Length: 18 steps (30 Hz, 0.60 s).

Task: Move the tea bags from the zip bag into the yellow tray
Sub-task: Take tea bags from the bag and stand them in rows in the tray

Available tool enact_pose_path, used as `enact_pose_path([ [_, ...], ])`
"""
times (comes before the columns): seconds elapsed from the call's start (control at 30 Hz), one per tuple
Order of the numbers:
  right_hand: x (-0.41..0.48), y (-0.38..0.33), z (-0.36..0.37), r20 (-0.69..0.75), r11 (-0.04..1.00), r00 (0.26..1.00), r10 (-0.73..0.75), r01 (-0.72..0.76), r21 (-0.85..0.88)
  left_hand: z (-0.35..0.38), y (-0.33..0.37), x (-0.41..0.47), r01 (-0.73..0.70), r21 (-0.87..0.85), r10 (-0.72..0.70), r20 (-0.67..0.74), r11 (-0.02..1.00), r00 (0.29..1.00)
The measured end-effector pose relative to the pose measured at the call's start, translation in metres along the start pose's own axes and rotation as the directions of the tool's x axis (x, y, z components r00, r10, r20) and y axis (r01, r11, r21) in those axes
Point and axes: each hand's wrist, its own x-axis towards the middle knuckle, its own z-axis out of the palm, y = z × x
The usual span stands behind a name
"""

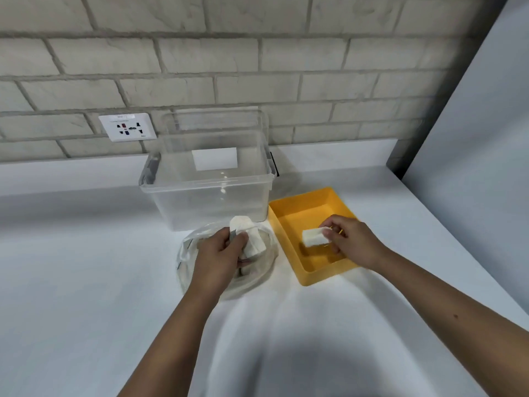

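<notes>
A clear zip bag (266, 270) lies crumpled on the white counter in front of me. My left hand (220, 253) reaches into its mouth and grips white tea bags (249, 236) that stick up out of the bag. To the right stands the yellow tray (289, 207). Over the tray, my right hand (347, 239) pinches one white tea bag (313, 237) just above the tray floor. The rest of the zip bag's contents are hidden under my left hand.
A large clear plastic tub (209, 193) stands behind the zip bag, touching the tray's far left corner. A wall socket (128, 127) sits on the brick wall behind. A grey panel (472, 124) bounds the counter on the right.
</notes>
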Motion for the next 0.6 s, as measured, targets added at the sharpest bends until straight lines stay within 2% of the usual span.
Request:
enact_pose_path([
  [0.07, -0.006, 0.008, 0.009, 0.016, 1.0, 1.0, 0.025, -0.025, 0.003, 0.011, 0.001, 0.001, 0.003, 0.005, -0.003, 0.01, 1.0, 1.0],
  [0.33, -0.016, 0.016, 0.024, 0.039, 0.999, 0.998, -0.04, 0.04, 0.01, 0.035, 0.006, 0.019, 0.025, 0.02, -0.026, 0.024, 0.999, 0.999],
  [0.47, 0.004, 0.019, 0.011, 0.057, 0.991, 0.998, -0.031, 0.024, 0.131, 0.041, 0.007, 0.024, 0.039, 0.026, -0.04, 0.033, 0.999, 0.999],
  [0.53, 0.025, 0.018, 0.005, 0.063, 0.994, 0.993, -0.095, 0.092, 0.053, 0.043, 0.008, 0.026, 0.052, 0.029, -0.053, 0.042, 0.998, 0.998],
  [0.6, 0.051, 0.015, 0.005, 0.148, 0.978, 0.976, -0.158, 0.175, -0.111, 0.043, 0.01, 0.028, 0.07, 0.015, -0.071, 0.053, 0.997, 0.996],
])
